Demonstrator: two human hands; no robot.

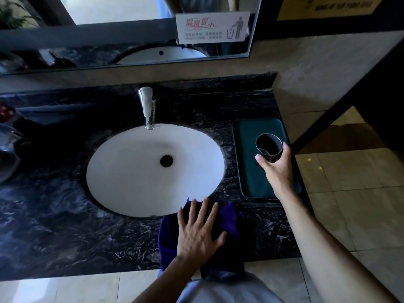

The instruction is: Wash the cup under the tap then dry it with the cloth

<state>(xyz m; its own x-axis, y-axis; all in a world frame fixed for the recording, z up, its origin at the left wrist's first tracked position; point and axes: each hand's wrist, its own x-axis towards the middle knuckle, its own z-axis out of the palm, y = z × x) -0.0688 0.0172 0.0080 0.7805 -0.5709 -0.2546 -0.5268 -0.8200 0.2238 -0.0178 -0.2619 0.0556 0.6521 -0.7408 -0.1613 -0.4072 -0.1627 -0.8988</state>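
Observation:
A dark metal cup point(268, 144) stands upright over the green tray point(247, 136) at the right of the counter. My right hand point(276, 169) grips the cup from its near side, thumb on the left and fingers on the right. A purple cloth point(231, 217) lies on the counter's front edge below the white sink point(131, 171). My left hand point(197, 232) rests flat on the cloth with fingers spread. The chrome tap point(147, 108) reaches over the sink's far rim, and no water is visible from it.
The counter point(54, 215) is dark marble with a mirror point(131, 36) behind it. Glass and metal vessels point(7, 147) stand at the far left. A tiled wall and a dark partition close off the right side beyond the tray.

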